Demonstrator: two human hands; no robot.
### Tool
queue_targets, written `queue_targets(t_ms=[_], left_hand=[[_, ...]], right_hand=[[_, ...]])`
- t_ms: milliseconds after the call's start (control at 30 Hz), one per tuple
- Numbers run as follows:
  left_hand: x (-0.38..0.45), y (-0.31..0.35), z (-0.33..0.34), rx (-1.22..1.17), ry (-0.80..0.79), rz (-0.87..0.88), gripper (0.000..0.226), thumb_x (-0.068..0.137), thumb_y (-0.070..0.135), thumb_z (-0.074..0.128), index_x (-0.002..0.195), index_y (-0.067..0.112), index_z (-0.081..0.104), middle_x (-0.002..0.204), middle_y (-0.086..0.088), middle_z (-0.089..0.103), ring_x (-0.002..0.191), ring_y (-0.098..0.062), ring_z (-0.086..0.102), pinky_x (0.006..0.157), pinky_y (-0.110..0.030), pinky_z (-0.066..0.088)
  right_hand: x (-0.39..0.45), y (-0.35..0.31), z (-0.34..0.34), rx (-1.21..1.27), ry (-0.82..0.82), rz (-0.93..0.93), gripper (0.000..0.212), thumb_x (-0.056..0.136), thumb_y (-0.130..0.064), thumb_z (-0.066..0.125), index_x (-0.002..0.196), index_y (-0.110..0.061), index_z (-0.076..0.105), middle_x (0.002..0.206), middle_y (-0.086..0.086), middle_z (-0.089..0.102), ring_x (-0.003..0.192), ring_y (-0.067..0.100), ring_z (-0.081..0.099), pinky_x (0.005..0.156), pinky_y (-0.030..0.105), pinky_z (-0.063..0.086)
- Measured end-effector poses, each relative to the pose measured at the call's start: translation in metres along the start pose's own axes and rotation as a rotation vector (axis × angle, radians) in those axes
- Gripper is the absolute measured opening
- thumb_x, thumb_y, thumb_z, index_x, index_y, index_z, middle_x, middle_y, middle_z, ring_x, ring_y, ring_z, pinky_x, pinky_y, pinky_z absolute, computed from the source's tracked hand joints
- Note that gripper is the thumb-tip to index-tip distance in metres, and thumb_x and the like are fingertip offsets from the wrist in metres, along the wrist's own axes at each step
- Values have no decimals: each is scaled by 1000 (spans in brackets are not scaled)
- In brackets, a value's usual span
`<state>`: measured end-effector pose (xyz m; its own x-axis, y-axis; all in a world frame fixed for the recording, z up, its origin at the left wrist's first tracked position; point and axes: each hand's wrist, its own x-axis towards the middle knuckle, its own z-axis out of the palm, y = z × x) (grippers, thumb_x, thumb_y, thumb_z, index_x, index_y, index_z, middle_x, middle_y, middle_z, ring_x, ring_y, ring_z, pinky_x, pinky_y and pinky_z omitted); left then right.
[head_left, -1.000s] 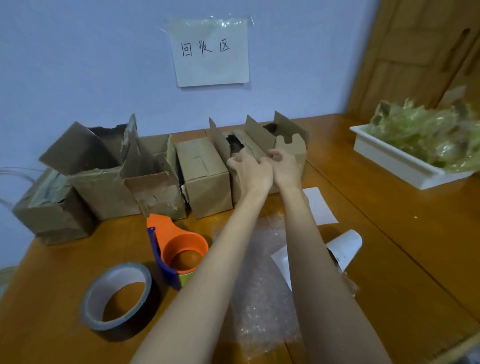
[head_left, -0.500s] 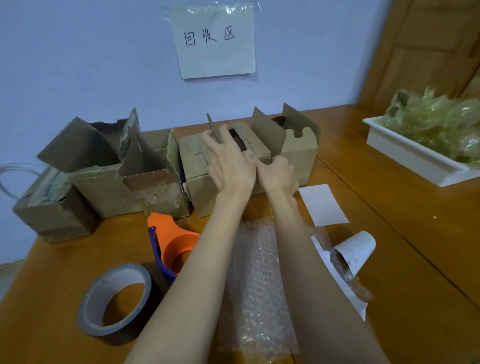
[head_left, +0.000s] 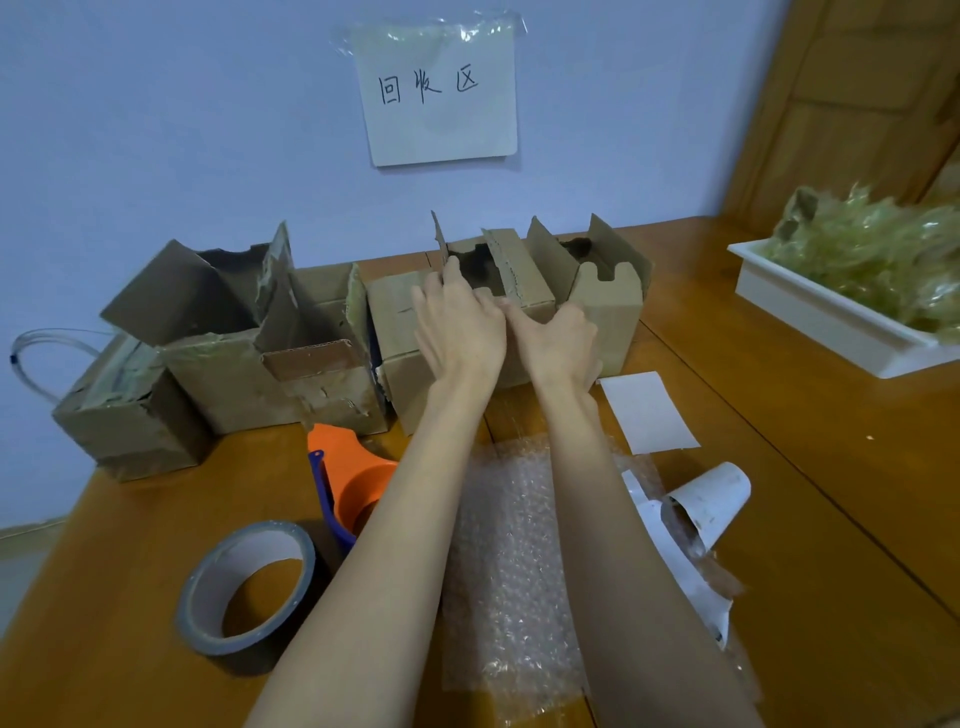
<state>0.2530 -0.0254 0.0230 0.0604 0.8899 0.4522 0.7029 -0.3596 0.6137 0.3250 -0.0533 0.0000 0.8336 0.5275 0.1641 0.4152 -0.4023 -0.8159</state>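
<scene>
Wooden table (head_left: 779, 467), frame centre: left hand (head_left: 460, 325) presses flat-fingered, right hand (head_left: 558, 340) grips the box (head_left: 524, 270); a hard shove could topple the neighbouring box (head_left: 608, 312).

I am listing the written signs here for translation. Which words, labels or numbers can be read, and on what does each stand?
"回收区": handwritten on the paper sheet taped to the wall.
Rolled white paper: small dark marks, too small to read.
Cardboard boxes: no readable print.
</scene>
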Motion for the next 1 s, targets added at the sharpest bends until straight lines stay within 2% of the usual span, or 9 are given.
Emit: queue_targets(t_ms=[167, 267, 333, 467, 600, 667, 767, 867, 1000], left_hand=[[-5, -3, -16, 58, 55, 40, 48, 95, 14, 45, 143, 18, 42, 132, -4, 58, 122, -27, 43, 97, -34, 35], [-12, 4, -34, -49, 56, 63, 45, 95, 8, 44, 139, 20, 46, 129, -8, 56, 117, -28, 52, 94, -33, 38], [-18, 9, -47, -149, 57, 85, 43, 95, 4, 43, 134, 21, 50, 123, -9, 55, 110, -27, 56, 91, -31, 39], [-35, 16, -72, -313, 55, 114, 38, 93, 1, 40, 120, 21, 57, 115, -4, 54, 98, -18, 56, 75, -18, 27], [-54, 23, -102, -443, 118, 143, 34, 91, 1, 40, 110, 21, 59, 105, 1, 52, 75, -12, 50, 73, -22, 31], [-63, 23, -118, -495, 156, 159, 32, 90, 2, 42, 106, 22, 60, 103, 3, 52, 68, -4, 48, 72, -19, 37], [-78, 23, -141, -535, 222, 217, 21, 90, 7, 47, 100, 20, 61, 99, 4, 53, 68, 4, 48, 66, -9, 35], [-92, 16, -159, -547, 301, 257, 8, 86, 11, 57, 91, 17, 56, 96, 0, 56, 62, -5, 46, 63, -9, 34], [-105, -12, -180, -538, 411, 226, 19, 77, 2, 56, 88, 17, 52, 93, -2, 51, 58, -15, 41, 62, -22, 39]], right_hand=[[-11, -12, -18, 3, 36, -40, 71, 82, -61, 62, 127, -8, 47, 117, 10, 64, 108, 28, 61, 81, 36, 48], [-19, -16, -31, 29, 68, -51, 75, 80, -65, 61, 128, -9, 49, 111, 8, 65, 105, 27, 63, 83, 37, 52], [-27, -18, -45, 47, 84, -63, 70, 80, -64, 61, 125, -11, 51, 113, 6, 64, 106, 25, 60, 84, 36, 48], [-40, -19, -72, 62, 86, -88, 66, 78, -67, 60, 118, -15, 55, 110, 1, 65, 105, 23, 60, 76, 33, 43], [-58, -26, -93, 53, 99, -115, 72, 64, -80, 52, 98, -17, 62, 95, -1, 68, 92, 19, 61, 67, 31, 37], [-72, -31, -106, 48, 108, -137, 76, 62, -82, 51, 98, -16, 62, 91, -1, 68, 90, 19, 62, 66, 31, 38], [-97, -36, -126, 51, 113, -186, 82, 54, -88, 45, 92, -17, 62, 83, -2, 68, 82, 18, 64, 69, 34, 48], [-126, -41, -140, 43, 100, -236, 81, 52, -88, 45, 84, -16, 64, 76, -1, 68, 80, 18, 64, 73, 38, 53], [-162, -52, -134, 69, -5, -296, 71, 62, -82, 52, 87, -16, 61, 79, 1, 69, 86, 18, 63, 67, 32, 43]])
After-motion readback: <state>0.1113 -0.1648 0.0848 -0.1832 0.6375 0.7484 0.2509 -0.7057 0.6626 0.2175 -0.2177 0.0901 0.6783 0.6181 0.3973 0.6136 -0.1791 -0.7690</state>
